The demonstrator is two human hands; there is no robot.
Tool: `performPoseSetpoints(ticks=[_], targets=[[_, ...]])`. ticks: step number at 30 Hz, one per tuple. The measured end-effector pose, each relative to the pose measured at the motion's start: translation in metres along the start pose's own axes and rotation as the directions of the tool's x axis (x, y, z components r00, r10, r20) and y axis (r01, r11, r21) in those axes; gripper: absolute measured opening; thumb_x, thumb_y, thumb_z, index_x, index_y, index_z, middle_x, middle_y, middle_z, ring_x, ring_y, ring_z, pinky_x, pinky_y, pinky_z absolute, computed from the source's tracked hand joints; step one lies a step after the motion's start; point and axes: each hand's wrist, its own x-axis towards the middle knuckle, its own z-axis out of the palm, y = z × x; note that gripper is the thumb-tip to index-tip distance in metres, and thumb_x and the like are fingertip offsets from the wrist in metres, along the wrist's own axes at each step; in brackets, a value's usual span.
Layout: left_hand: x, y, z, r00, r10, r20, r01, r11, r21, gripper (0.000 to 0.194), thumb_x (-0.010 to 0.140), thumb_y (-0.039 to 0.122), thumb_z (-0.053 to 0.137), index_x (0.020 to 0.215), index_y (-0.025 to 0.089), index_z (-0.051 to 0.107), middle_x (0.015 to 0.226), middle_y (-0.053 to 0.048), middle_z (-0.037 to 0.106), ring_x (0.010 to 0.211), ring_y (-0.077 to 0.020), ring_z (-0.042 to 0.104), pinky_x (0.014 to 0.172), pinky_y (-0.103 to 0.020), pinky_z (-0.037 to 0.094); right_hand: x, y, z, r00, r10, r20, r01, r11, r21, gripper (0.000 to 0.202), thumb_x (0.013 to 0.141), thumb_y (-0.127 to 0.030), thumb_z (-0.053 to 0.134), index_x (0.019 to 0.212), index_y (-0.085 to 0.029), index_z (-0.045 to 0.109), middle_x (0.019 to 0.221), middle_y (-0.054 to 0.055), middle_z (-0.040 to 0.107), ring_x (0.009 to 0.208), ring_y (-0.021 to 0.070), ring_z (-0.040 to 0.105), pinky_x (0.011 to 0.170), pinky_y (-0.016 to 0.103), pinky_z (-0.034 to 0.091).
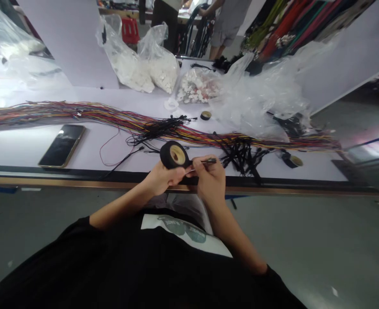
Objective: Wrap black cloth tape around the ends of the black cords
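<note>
A roll of black tape stands upright in my left hand, whose fingers are closed around its lower edge. Close beside it on the right, my right hand pinches a thin dark cable end that sticks out past the fingers. The two hands nearly meet at the table's front edge, and a thin strand spans the small gap between them. Beyond them a long bundle of coloured wires runs across the table. Black cable pieces lie right of my right hand, and more black connectors rest on the bundle.
A phone lies at the left. Smaller tape rolls sit behind the bundle and at the right. Plastic bags of white parts and a bag of mixed parts stand at the back. Beyond the table stands a person.
</note>
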Motion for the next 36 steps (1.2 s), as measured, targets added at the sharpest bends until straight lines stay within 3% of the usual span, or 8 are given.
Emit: performPoseSetpoints(ticks=[4,6,9,14,24,30,34,36], targets=[[-0.006,0.01,-0.014,0.952,0.198,0.232,-0.291,0.813,0.503,0.073,0.035,0.047,0.084,0.095,0.019,0.054,0.099,-0.005,0.054,0.091,-0.0199,0.051,0.078,-0.031,0.044,0.01,-0.004,-0.011,0.999,0.0,0.044,0.003,0.997,-0.073,0.014,0.073,-0.03,0.062,0.067,-0.02,0.053,0.054,-0.005,0.057,0.052,0.0107,0.054,0.055,0.025,0.044],[-0.005,0.012,-0.02,0.92,0.183,0.347,-0.364,0.729,0.58,0.062,0.046,0.051,0.079,0.094,0.019,0.054,0.096,-0.005,0.054,0.087,-0.0191,0.051,0.075,-0.03,0.044,0.012,-0.009,-0.016,0.993,-0.064,0.099,0.081,0.979,-0.184,0.01,0.071,-0.024,0.064,0.065,-0.02,0.057,0.06,-0.004,0.06,0.059,0.0113,0.056,0.062,0.026,0.045],[-0.001,0.007,-0.018,0.953,0.21,0.218,-0.302,0.7,0.648,0.026,0.074,0.041,0.06,0.085,0.019,0.052,0.08,0.0,0.052,0.07,-0.0118,0.048,0.062,-0.024,0.039,0.011,-0.017,-0.019,0.968,-0.206,0.141,0.236,0.941,-0.245,0.008,0.072,-0.022,0.064,0.066,-0.021,0.059,0.071,-0.002,0.063,0.069,0.013,0.058,0.068,0.028,0.045],[0.005,-0.004,-0.002,0.949,0.315,-0.031,-0.21,0.7,0.682,0.014,0.074,0.026,0.059,0.083,0.019,0.051,0.067,0.005,0.049,0.061,-0.0086,0.045,0.058,-0.02,0.036,0.005,-0.02,-0.017,0.917,-0.366,0.158,0.397,0.876,-0.273,0.009,0.074,-0.021,0.063,0.067,-0.022,0.058,0.073,-0.001,0.06,0.072,0.0138,0.056,0.069,0.029,0.044],[0.003,-0.006,-0.002,0.888,0.46,0.033,-0.289,0.5,0.816,0.011,0.078,0.019,0.051,0.073,0.019,0.061,0.068,0.001,0.064,0.065,-0.0107,0.057,0.062,-0.021,0.04,-0.008,-0.008,-0.002,0.998,0.019,0.055,-0.013,0.996,-0.092,0.023,0.078,-0.041,0.058,0.07,-0.022,0.046,0.049,-0.009,0.044,0.039,0.0073,0.039,0.04,0.021,0.034],[-0.002,-0.015,0.005,0.905,0.419,-0.069,-0.256,0.668,0.699,0.007,0.078,0.017,0.053,0.083,0.019,0.057,0.077,0.001,0.063,0.069,-0.0103,0.057,0.067,-0.022,0.044,-0.003,-0.012,-0.004,0.981,-0.145,0.127,0.18,0.929,-0.325,0.014,0.078,-0.034,0.056,0.076,-0.022,0.05,0.069,-0.003,0.057,0.062,0.0125,0.056,0.059,0.026,0.046],[-0.006,-0.014,0.013,0.918,0.33,-0.223,-0.252,0.915,0.317,0.056,0.068,0.022,0.067,0.116,0.024,0.039,0.098,-0.002,0.058,0.066,-0.0075,0.056,0.06,-0.021,0.047,-0.001,-0.014,-0.008,0.961,-0.269,0.067,0.271,0.86,-0.433,0.014,0.082,-0.032,0.051,0.072,-0.023,0.05,0.068,-0.002,0.06,0.065,0.0138,0.058,0.063,0.027,0.046],[-0.005,-0.008,0.014,0.94,0.192,-0.281,-0.166,0.979,0.116,0.058,0.064,0.028,0.071,0.112,0.023,0.038,0.094,-0.001,0.056,0.059,-0.0062,0.053,0.049,-0.019,0.043,-0.004,-0.015,-0.008,0.952,-0.292,0.088,0.3,0.847,-0.438,0.015,0.083,-0.031,0.051,0.071,-0.023,0.05,0.07,-0.002,0.062,0.067,0.0139,0.059,0.064,0.027,0.046]])
